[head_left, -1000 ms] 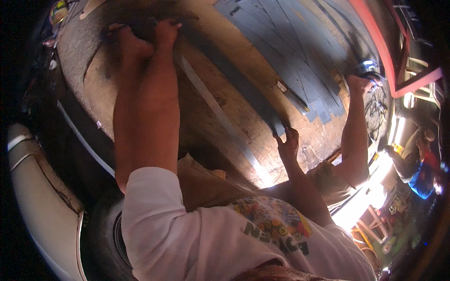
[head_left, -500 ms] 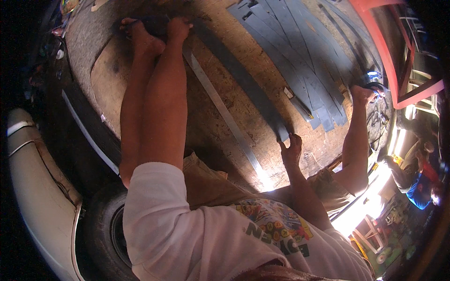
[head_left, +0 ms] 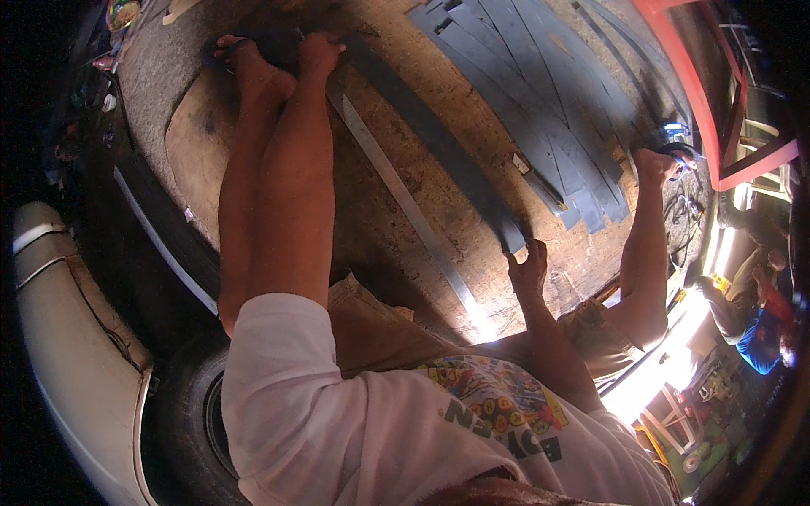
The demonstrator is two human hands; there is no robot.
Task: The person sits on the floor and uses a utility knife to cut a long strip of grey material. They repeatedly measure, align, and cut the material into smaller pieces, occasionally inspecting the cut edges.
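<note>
A long dark grey flat strip (head_left: 433,126) lies slantwise across a brown wooden board (head_left: 371,228). My right hand (head_left: 529,268) grips its near end, thumb on one side and fingers on the other. At the far end, in shadow, my left hand (head_left: 320,52) reaches down with its fingers closed at the strip; the exact grip is dim. Beside the strip, to its left, is a narrow pale metal straightedge (head_left: 405,194). Right of it, many similar grey strips (head_left: 523,93) lie overlapped in a pile. A slim tool with a yellow part (head_left: 540,187) rests on the pile's near edge.
My left foot (head_left: 245,55) is next to my left hand, and my right foot (head_left: 654,164), in a blue slipper, is beyond the pile. At left are a tyre (head_left: 181,405) and a pale curved panel (head_left: 72,337). A red frame (head_left: 696,93) stands right; a person (head_left: 755,337) is lower right.
The view has shifted very slightly. Both hands stay at the strip's two ends, and the right hand's fingers have moved only a little.
</note>
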